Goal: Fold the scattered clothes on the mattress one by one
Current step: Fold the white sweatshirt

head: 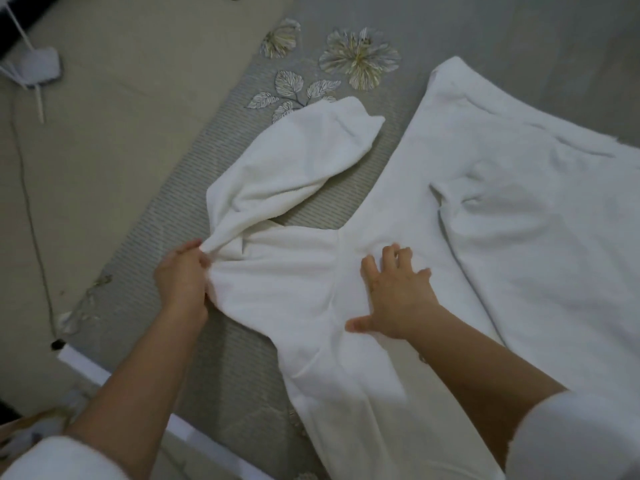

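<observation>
Here a white garment (298,271) lies spread across the grey mattress (194,209), filling the centre and right of the frame, its sleeve (294,161) angled toward the upper middle. The left hand (181,275) grips a bunched fold of fabric where the sleeve meets the body, fingers curled round it. The right hand (398,299) lies flat on the garment with fingers spread wide, pressing it down. An embroidered flower pattern (360,58) shows on the mattress just beyond the sleeve end. At the left, the pale floor (104,98) carries a thin dark cable (31,216) and a white adapter (34,65) in the upper left corner.
</observation>
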